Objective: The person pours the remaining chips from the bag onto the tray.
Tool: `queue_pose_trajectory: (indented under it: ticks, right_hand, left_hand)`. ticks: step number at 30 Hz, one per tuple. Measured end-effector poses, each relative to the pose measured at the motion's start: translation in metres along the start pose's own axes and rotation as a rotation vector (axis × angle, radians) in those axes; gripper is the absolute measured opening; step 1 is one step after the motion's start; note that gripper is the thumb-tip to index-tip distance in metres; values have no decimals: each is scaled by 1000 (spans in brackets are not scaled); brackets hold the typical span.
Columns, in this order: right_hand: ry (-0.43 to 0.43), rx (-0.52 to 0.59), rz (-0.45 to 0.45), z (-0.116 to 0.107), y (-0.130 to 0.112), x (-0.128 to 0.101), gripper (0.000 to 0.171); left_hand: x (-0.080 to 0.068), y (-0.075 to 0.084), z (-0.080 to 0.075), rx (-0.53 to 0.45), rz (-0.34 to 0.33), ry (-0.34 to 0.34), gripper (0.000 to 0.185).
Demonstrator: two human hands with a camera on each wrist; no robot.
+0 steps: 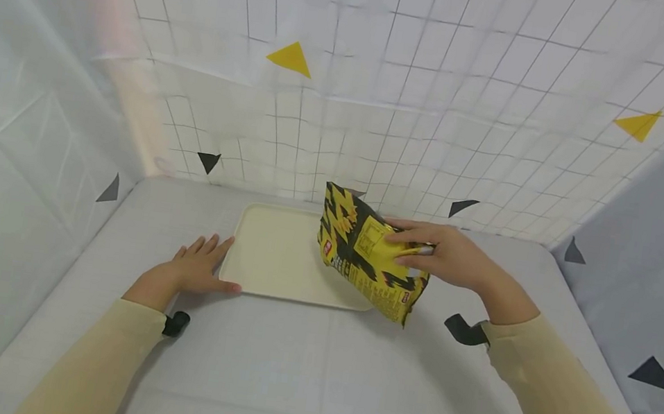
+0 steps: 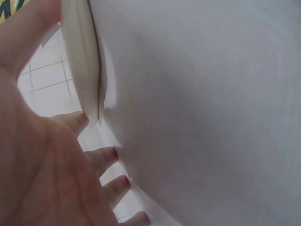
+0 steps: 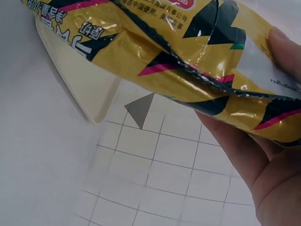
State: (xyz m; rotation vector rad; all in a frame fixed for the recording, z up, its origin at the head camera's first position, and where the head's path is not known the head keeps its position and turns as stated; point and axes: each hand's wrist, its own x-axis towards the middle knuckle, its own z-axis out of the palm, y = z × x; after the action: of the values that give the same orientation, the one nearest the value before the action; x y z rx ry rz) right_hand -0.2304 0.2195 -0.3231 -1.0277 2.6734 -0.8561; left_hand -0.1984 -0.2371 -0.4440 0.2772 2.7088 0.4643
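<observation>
A pale grey table [image 1: 310, 372] fills the space between tiled white walls [image 1: 388, 67]. A cream tray [image 1: 275, 255] lies near the far edge, about midway along it. The left hand [image 1: 198, 270] rests flat and relaxed on the table at the tray's near left corner, fingertips touching its rim. The right hand [image 1: 451, 258] grasps a yellow and black snack bag [image 1: 366, 253] by its upper part, fingers and thumb pinching the foil; the bag hangs tilted over the tray's right edge, its lower end past the near right corner. The foil looks slick and the hold is one-sided, so the bag could slip or swing and land half off the tray. The light tray could slide if the left hand lifts.
</observation>
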Motion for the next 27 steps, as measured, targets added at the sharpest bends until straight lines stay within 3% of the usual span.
queue_pose_trajectory:
  ticks: [27]
  right_hand:
    - [-27, 33, 10, -5, -6, 10, 40]
  left_hand:
    - [0, -1, 0, -2, 1, 1, 116]
